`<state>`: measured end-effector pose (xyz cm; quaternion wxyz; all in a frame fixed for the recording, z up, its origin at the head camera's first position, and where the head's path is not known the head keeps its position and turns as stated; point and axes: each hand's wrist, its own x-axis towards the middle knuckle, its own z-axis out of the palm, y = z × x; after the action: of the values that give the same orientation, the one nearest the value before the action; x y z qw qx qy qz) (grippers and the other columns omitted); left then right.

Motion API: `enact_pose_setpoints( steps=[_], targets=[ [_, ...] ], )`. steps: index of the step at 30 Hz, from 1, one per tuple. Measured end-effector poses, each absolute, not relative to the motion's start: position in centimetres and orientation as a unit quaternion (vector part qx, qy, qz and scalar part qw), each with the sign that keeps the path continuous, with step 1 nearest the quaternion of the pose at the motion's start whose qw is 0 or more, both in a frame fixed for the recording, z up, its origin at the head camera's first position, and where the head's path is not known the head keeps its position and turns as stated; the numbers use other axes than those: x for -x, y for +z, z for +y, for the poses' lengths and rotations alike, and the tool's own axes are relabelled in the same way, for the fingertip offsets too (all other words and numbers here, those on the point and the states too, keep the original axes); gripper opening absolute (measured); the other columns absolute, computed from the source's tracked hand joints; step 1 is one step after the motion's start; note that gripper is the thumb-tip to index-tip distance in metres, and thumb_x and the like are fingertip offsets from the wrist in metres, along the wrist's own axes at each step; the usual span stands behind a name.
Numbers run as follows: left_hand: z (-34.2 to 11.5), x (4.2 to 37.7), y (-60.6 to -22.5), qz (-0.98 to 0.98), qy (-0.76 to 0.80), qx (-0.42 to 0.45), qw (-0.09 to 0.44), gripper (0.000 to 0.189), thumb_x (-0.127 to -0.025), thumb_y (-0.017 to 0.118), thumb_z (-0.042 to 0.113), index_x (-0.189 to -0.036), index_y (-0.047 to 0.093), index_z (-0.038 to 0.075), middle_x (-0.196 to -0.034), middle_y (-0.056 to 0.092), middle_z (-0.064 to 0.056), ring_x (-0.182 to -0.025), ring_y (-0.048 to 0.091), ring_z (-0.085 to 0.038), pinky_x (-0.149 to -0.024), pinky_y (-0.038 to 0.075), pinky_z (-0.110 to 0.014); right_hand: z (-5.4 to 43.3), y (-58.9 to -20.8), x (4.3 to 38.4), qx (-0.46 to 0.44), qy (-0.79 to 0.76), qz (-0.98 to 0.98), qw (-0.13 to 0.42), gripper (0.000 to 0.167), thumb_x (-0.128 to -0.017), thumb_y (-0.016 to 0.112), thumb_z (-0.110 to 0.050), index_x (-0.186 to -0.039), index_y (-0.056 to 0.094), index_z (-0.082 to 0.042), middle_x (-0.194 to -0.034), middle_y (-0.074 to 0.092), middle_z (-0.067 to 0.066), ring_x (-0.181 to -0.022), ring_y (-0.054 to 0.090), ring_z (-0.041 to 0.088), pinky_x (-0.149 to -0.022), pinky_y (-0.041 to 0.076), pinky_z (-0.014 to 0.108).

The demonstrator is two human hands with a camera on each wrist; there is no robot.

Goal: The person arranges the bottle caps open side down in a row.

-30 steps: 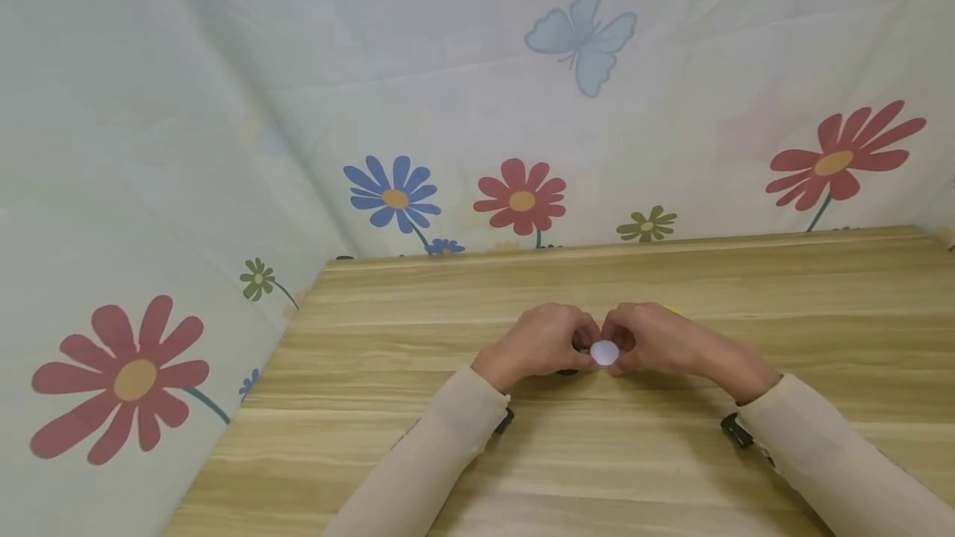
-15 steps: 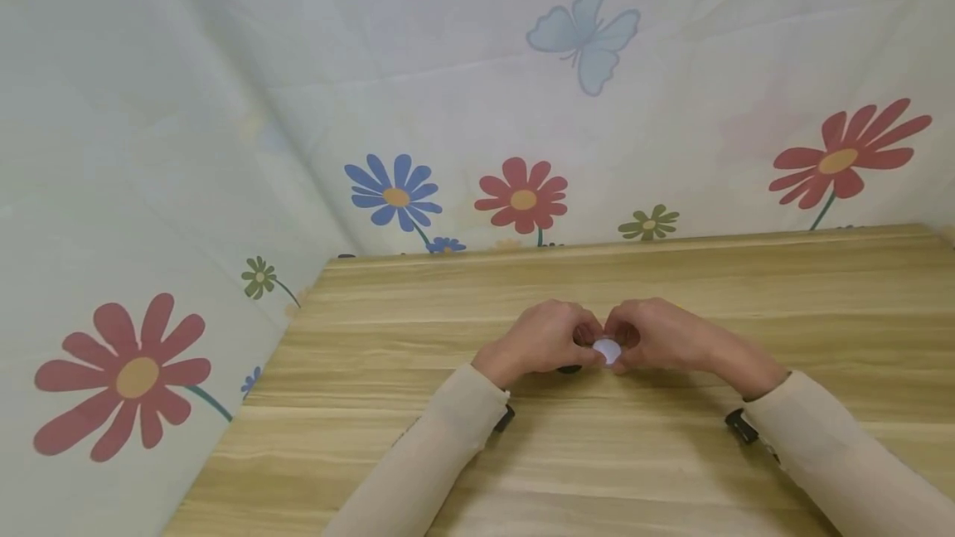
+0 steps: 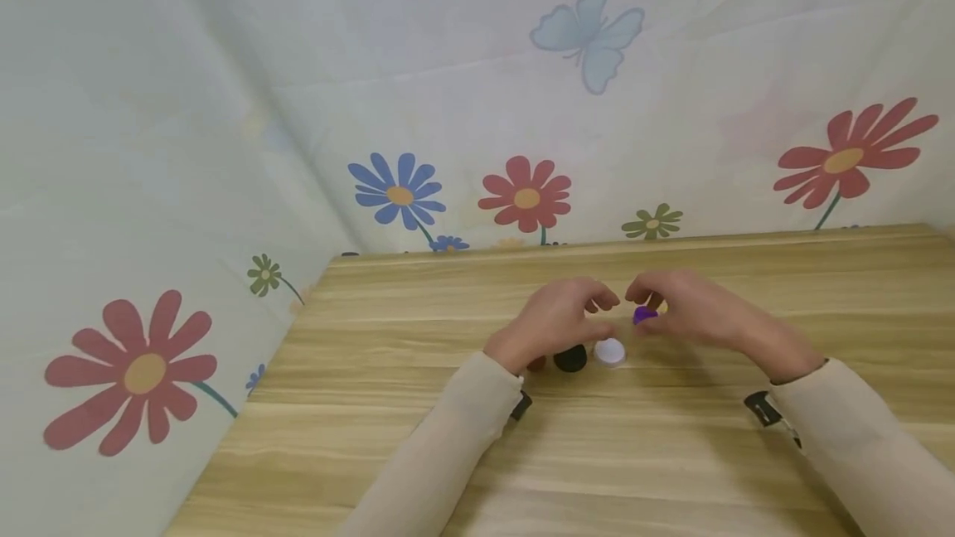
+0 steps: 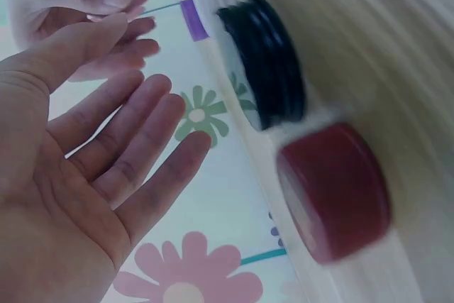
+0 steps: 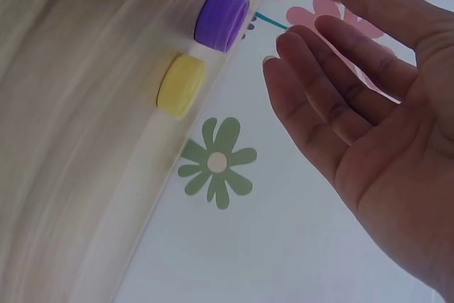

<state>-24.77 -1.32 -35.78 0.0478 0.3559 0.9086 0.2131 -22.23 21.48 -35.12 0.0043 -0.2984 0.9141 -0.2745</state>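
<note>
A white bottle cap (image 3: 610, 351) rests on the table near my left fingertips, apart from them as far as I can tell. My left hand (image 3: 555, 320) hovers with loosely bent fingers and holds nothing. Below it sit a black cap (image 3: 570, 358) with ridged sides and a red cap (image 4: 337, 193), which the hand mostly covers in the head view. My right hand (image 3: 697, 312) is also relaxed and holds nothing, its palm and fingers spread in the right wrist view. Near it stand a purple cap (image 5: 221, 20) and a yellow cap (image 5: 181, 86), partly hidden in the head view.
The caps form a rough row on the wood-grain table (image 3: 448, 305). Behind and to the left hangs a pale cloth (image 3: 418, 40) printed with flowers and a butterfly. A black strap piece (image 3: 763, 409) shows under the right sleeve.
Both hands have let go of the white cap, which now lies on the table. They have drawn apart and slightly away from me, uncovering the black and purple caps.
</note>
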Motion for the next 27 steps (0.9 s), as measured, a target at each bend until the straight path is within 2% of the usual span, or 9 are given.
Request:
enact_pose_setpoints(
  steps=[5,13,18,27],
  targets=[
    [0.1,25.2,-35.7,0.907,0.203,-0.368,0.028,0.038,-0.097,0.080,0.030,-0.129,0.075,0.011,-0.120,0.076,0.003,-0.107,0.067,-0.008,-0.089,0.050,-0.019,21.9,-35.0,22.5,0.296,-0.265,0.918,-0.014,0.037,-0.086,0.089,-0.010,-0.113,0.070,0.007,-0.108,0.073,0.016,-0.096,0.070,0.034,-0.087,0.058,0.056],
    [1.6,25.6,-36.1,0.910,0.191,-0.367,0.010,0.038,-0.096,0.080,0.030,-0.130,0.075,0.013,-0.121,0.076,0.003,-0.106,0.068,-0.009,-0.084,0.048,-0.016,22.6,-35.6,23.0,0.288,-0.247,0.925,-0.024,0.038,-0.084,0.091,-0.012,-0.109,0.071,0.006,-0.101,0.073,0.012,-0.092,0.070,0.034,-0.082,0.058,0.054],
    [2.0,26.0,-36.5,0.915,0.194,-0.354,0.017,0.039,-0.096,0.081,0.030,-0.130,0.075,0.012,-0.119,0.076,0.004,-0.105,0.067,-0.008,-0.086,0.049,-0.017,22.9,-36.2,23.4,0.292,-0.246,0.924,-0.030,0.036,-0.083,0.091,-0.009,-0.108,0.071,0.007,-0.099,0.074,0.012,-0.089,0.070,0.033,-0.081,0.059,0.053],
    [2.4,26.8,-37.6,0.916,0.203,-0.343,0.045,0.038,-0.095,0.083,0.027,-0.129,0.075,0.011,-0.114,0.077,0.003,-0.101,0.068,-0.006,-0.086,0.049,-0.016,22.8,-36.7,23.7,0.284,-0.253,0.925,-0.008,0.033,-0.083,0.089,-0.003,-0.110,0.071,0.007,-0.101,0.074,0.014,-0.088,0.070,0.031,-0.081,0.060,0.052]
  ],
)
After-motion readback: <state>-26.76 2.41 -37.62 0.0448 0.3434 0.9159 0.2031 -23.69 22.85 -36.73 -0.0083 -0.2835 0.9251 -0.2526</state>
